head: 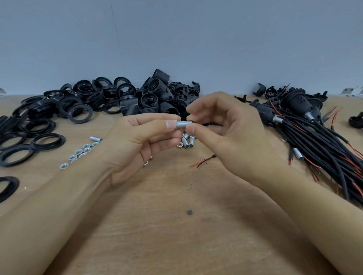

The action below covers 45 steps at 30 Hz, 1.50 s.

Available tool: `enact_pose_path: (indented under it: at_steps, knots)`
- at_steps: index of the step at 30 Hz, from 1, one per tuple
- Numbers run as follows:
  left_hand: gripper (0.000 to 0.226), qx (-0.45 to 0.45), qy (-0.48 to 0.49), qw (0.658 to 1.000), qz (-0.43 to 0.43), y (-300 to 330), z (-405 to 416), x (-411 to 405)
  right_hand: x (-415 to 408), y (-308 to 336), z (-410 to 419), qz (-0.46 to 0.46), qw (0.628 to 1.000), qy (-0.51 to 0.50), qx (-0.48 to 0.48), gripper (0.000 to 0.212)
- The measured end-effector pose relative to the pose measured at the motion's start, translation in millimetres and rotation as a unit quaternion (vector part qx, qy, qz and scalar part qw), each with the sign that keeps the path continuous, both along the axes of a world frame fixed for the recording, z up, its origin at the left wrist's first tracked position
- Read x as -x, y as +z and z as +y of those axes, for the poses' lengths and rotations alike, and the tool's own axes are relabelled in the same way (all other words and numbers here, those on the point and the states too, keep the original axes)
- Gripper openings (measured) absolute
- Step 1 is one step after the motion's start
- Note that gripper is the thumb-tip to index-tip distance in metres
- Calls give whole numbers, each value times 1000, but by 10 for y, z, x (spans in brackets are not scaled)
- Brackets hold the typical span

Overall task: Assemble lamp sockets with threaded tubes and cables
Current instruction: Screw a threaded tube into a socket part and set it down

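above the wooden worktop (183, 243) we held a short silver threaded tube (183, 124) level between our two hands, the left hand (138, 144) pinching its left end with thumb and forefinger, the right hand (224, 122) pinching its right end with fingers curled. whether a nut sat on that right end we could not tell. just beneath the tube, a few more loose tubes (188, 141) lay on the worktop, and a scatter of small silver nuts (77, 154) lay beside our left forearm. black threaded rings (47, 115) were heaped at far left, black socket bodies (159, 96) were piled against the grey wall (170, 31), and a bundle of black and red cables (326, 149) with sockets already fitted lay to the right.
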<state>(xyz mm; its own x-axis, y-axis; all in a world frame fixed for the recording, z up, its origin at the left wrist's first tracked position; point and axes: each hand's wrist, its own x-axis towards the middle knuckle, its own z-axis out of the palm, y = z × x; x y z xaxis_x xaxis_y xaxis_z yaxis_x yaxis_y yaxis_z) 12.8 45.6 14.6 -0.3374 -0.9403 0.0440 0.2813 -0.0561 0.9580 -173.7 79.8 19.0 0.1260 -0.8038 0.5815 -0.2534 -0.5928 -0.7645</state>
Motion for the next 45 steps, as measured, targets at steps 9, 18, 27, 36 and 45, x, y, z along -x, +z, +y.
enact_pose_path:
  at_steps: [9,18,27,36,45]
  knots:
    - [16,41,33,999,1,-27,9,37,20,-11,-56,-108,987,8,-120,23]
    - [17,37,5,999,-16,-30,-10,3,5,40,20,27,999,-17,14,22]
    - [32,50,-9,996,78,7,19,-9,10,46,-37,-41,997,-22,-67,18]
    - [25,84,26,995,-51,-65,6,38,25,29,-23,-8,1000,-18,-22,25]
    - [17,104,2,994,-29,-66,-9,23,21,7,-35,15,999,-32,-33,19]
